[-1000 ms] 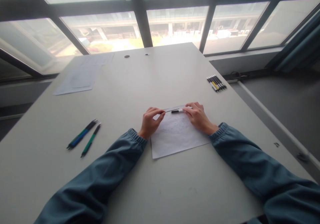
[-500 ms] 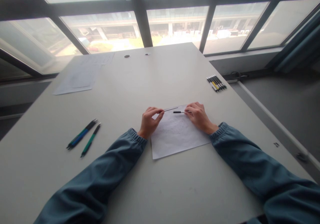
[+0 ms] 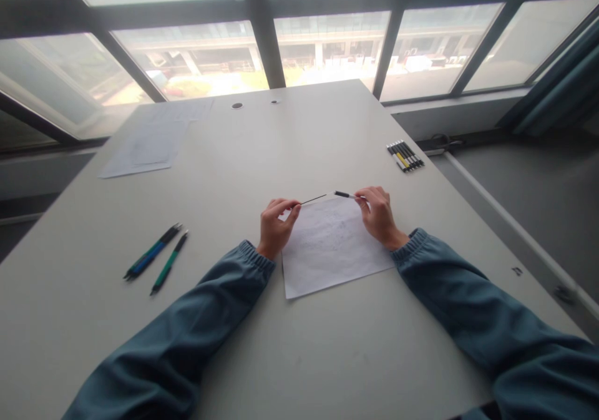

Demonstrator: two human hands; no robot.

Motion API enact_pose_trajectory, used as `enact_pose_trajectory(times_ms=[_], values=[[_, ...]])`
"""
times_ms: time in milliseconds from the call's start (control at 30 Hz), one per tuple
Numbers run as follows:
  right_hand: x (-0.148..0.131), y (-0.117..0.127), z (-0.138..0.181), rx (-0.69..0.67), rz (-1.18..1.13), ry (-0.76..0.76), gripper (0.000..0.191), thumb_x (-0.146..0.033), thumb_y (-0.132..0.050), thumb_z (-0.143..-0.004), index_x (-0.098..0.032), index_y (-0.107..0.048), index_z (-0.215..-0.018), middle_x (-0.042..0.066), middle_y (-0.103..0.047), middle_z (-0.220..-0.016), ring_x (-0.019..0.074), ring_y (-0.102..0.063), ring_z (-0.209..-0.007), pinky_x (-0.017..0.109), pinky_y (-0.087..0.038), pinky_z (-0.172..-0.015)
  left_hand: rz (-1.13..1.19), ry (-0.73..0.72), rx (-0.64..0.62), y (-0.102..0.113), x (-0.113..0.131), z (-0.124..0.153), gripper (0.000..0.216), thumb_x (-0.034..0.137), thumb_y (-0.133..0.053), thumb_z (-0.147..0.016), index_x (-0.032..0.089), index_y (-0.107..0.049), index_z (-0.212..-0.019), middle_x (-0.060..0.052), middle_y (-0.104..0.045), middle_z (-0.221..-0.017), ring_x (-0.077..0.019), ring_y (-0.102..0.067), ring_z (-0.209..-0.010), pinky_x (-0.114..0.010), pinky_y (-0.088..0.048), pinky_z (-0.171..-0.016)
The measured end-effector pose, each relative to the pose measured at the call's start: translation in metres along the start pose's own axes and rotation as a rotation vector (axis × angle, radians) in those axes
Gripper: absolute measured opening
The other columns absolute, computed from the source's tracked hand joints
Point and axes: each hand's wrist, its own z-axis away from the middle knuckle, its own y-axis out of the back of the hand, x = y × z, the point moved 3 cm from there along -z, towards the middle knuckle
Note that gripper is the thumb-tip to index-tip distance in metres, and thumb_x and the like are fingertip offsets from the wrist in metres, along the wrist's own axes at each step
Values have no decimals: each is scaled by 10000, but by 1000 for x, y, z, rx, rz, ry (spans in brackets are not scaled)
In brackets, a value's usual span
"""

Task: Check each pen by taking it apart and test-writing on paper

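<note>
Rod (image 3: 312,200) and barrel (image 3: 344,194), tips close together near the paper's (image 3: 327,254) twelve o'clock edge.
That rod is thin and dark, pinched in the left hand (image 3: 276,225) between thumb and fingers; from there it runs out between two and three o'clock. The barrel, black in front and whitish behind, pokes out between nine and ten o'clock from the right hand's (image 3: 378,215) narrow pinch.
</note>
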Motion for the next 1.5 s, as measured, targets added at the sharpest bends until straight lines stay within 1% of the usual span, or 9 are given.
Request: enact_pose_trajectory(times_ms=[167, 267, 400, 633, 800, 967, 1167, 1333, 1500], values=[[-2, 1, -1, 0, 2, 7, 166, -286, -509, -1005, -221, -653, -953, 74, -699, -950, 263, -565, -945, 424, -372, -871, -10, -5, -53, -3, -2, 0, 158, 330, -649, -928, 204, -742, -903, -38, -713, -836, -169, -609, -802, -306, -490, -695], [-4, 4, -1, 9, 10, 11, 171, -273, -503, -1004, -222, -659, -954, 79, -695, -979, 265, -555, -955, 428, -365, -872, -27, -30, -54, -3, -2, 1, 167, 333, -639, -934, 204, -742, -910, -42, -714, -849, -171, -607, -802, -310, -491, -701], [-8, 6, -2, 20, 39, 33, 174, -274, -508, -1000, -228, -666, -944, 80, -683, -1005, 267, -541, -969, 438, -351, -886, -57, -67, -52, -2, 1, 1, 149, 314, -644, -933, 206, -745, -912, -43, -718, -853, -175, -615, -815, -324, -508, -753], [-10, 3, 0, -20, 27, 89, 149, -259, -523, -997, -241, -664, -952, 71, -676, -1002, 259, -549, -988, 444, -351, -909, -54, -78, -62, -4, 3, 1, 131, 305, -653, -928, 216, -748, -912, -42, -720, -857, -179, -614, -812, -331, -514, -764], [-12, 3, -1, -37, -7, 139, 148, -268, -535, -999, -237, -665, -935, 60, -680, -972, 244, -571, -968, 435, -363, -914, -21, -73, -98, -5, 2, 0, 127, 299, -657, -927, 212, -748, -911, -38, -719, -856, -173, -621, -818, -320, -511, -768], [-13, 4, -1, -44, -25, 154, 144, -275, -544, -997, -238, -671, -939, 58, -687, -965, 241, -574, -965, 433, -375, -909, -17, -97, -105, -5, 4, 0, 118, 287, -657, -926, 212, -745, -905, -37, -720, -848, -174, -631, -811, -330, -514, -794], [-15, 2, 0, -78, -64, 201, 131, -267, -562, -989, -235, -674, -929, 54, -689, -964, 231, -575, -962, 428, -382, -915, 8, -149, -132, -7, 8, 0, 118, 273, -659, -926, 205, -754, -905, -40, -717, -817, -170, -630, -795, -326, -517, -781], [-18, 1, 1, -76, -79, 266, 92, -242, -593, -975, -231, -668, -923, 43, -685, -940, 217, -576, -934, 411, -392, -889, 19, -177, -159, -9, 9, 0, 120, 267, -662, -924, 191, -754, -915, -50, -721, -821, -168, -619, -796, -323, -511, -783], [-21, 0, 1, -120, -97, 302, 77, -236, -601, -971, -232, -670, -935, 43, -692, -941, 213, -580, -926, 407, -400, -880, 50, -216, -181, -9, 12, 1, 94, 250, -684, -907, 199, -761, -920, -47, -719, -813, -162, -603, -775, -311, -509, -747]])
